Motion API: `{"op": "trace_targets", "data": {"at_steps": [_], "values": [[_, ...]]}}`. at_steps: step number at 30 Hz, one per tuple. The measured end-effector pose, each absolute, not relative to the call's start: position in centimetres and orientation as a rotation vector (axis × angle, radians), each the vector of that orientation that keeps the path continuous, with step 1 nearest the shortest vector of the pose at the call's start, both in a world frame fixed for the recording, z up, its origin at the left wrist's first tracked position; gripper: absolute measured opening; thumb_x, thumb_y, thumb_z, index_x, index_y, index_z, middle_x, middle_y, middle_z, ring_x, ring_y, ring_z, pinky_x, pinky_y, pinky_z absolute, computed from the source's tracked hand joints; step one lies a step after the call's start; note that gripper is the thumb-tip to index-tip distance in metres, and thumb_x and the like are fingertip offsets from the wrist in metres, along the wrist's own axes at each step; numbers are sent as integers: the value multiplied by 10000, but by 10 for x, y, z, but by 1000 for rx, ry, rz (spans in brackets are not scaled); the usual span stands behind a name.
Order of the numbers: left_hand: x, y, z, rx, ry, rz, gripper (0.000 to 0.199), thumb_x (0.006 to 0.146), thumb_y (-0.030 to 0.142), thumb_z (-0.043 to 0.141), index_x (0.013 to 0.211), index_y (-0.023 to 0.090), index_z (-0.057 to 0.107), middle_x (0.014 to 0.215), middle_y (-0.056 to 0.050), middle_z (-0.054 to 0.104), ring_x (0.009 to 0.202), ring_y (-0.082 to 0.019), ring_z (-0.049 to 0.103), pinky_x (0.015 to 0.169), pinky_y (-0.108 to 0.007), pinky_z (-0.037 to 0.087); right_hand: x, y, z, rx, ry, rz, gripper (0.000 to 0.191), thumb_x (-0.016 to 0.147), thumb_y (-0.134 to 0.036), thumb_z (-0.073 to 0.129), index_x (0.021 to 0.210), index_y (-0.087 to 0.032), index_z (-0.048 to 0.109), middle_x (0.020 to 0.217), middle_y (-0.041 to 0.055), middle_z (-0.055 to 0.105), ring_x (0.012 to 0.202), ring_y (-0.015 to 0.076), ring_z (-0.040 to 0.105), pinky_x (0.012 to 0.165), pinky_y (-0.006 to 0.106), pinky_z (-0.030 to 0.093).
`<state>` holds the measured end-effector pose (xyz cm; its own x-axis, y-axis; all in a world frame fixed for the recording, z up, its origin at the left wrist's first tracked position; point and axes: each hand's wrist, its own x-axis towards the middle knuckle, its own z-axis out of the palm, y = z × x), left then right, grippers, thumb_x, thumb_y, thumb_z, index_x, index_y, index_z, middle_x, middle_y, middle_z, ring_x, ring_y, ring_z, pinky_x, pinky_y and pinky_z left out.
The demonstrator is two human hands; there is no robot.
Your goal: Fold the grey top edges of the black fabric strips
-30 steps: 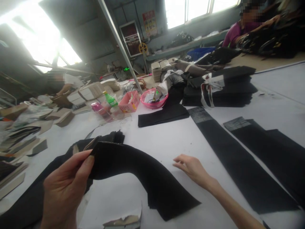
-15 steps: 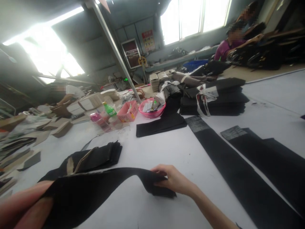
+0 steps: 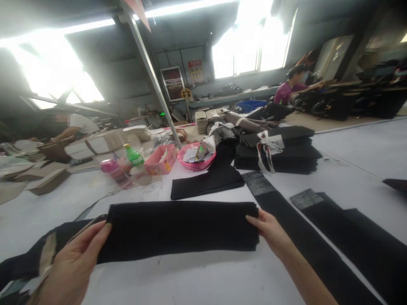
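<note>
Between my two hands a black fabric panel [image 3: 181,231] is stretched out nearly flat above the white table [image 3: 178,281]. My left hand [image 3: 74,258] pinches its left end, thumb on the near face. At the other end my right hand [image 3: 270,226] grips the right edge between thumb and fingers. Behind my left hand lies a dark bundle [image 3: 28,248] with a beige strip around it. Just beyond the panel rests a small stack of black pieces [image 3: 206,182]. Long black strips [image 3: 305,231] run along the table to the right of my right hand.
A tied black stack [image 3: 280,152] sits at the back right. Beside it stand a pink basin [image 3: 197,167], a pink box [image 3: 161,160], a green bottle [image 3: 133,155] and a pink cup [image 3: 116,173]. People work at the far left and far right. A metal pole [image 3: 155,80] rises behind.
The panel was bowed and slanting; now it hangs straight and level. My left hand has come further into view, and my right hand has moved right to the panel's edge. The view has shifted.
</note>
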<state>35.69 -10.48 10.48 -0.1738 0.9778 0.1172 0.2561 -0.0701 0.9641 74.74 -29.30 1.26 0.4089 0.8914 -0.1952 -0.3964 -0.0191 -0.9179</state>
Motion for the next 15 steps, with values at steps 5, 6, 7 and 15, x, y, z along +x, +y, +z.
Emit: {"op": "trace_targets", "data": {"at_steps": [5,6,7,15], "values": [[404,-47,38,1336,1309,1005,519,620,483,760,1026,169,683,736,23,705,686,-136,632,618,-200,509,786,-235,16,-1309,-489,774,395,615,-444,811,847,-163,659,790,43,716,754,217,665,721,329,528],[414,-34,28,1334,1274,993,500,636,476,750,1013,154,684,741,10,707,690,-142,638,637,-214,513,793,-220,17,-1357,-521,706,413,601,-474,806,817,-161,646,763,42,712,732,218,663,692,329,530],[424,-20,20,1330,1232,983,485,650,468,739,1004,141,684,752,-5,711,699,-152,644,660,-231,518,801,-204,19,-1398,-558,648,436,589,-501,799,804,-159,635,750,44,708,723,221,662,673,331,531],[506,85,-25,1545,1407,1068,430,755,460,564,1000,123,665,751,-48,694,706,-194,644,713,-318,510,869,-76,3,-1717,-745,361,330,711,-393,714,915,-159,603,885,62,688,859,225,646,760,345,508]]}}
